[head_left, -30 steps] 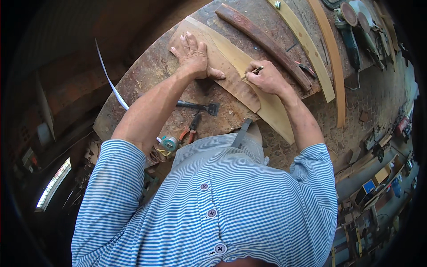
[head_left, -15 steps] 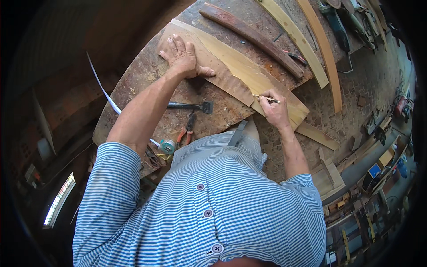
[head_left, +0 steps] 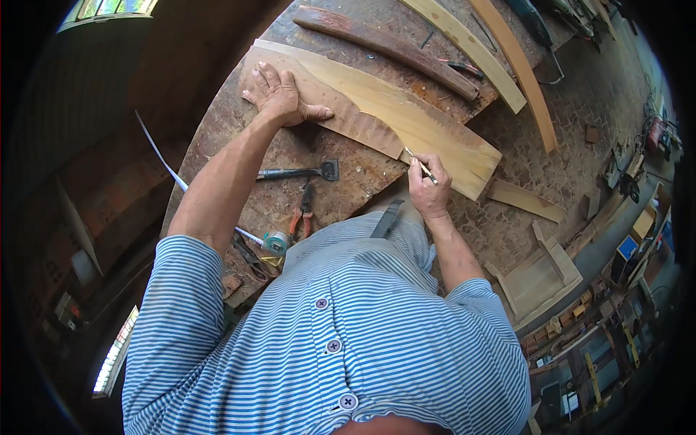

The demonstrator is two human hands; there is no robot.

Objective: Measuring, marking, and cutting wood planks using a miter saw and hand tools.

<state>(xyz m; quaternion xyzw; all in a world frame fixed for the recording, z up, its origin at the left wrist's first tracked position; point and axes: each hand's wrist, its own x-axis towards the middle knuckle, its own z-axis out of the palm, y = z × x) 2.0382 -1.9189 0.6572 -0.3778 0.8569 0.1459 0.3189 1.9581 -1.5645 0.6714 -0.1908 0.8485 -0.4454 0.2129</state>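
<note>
My left hand [head_left: 278,98] lies flat with fingers spread on a thin brown template [head_left: 355,128] with a wavy edge. Beneath the template is a pale yellow-brown wooden board [head_left: 428,119], whose right end juts past the bench edge. A pencil [head_left: 425,171] is gripped in my right hand [head_left: 431,190], its tip on or close to the board beside the template's right end. Nearer to me on the bench lie a hammer-like tool [head_left: 319,172] with a dark handle, pliers [head_left: 301,214] with orange grips, and a tape measure [head_left: 275,243] with its white tape drawn out.
The worn workbench [head_left: 217,156] carries a dark reddish curved wood piece [head_left: 388,51]. Behind it lie a pale curved strip [head_left: 471,51] and an orange-brown one [head_left: 522,80]. On the paved floor at right rests a wooden frame piece [head_left: 540,279], with cluttered tools and offcuts beyond.
My right hand has shifted left and the pencil now points more steeply up toward the template's end corner. My left hand keeps its place on the template. The whole view has turned slightly.
</note>
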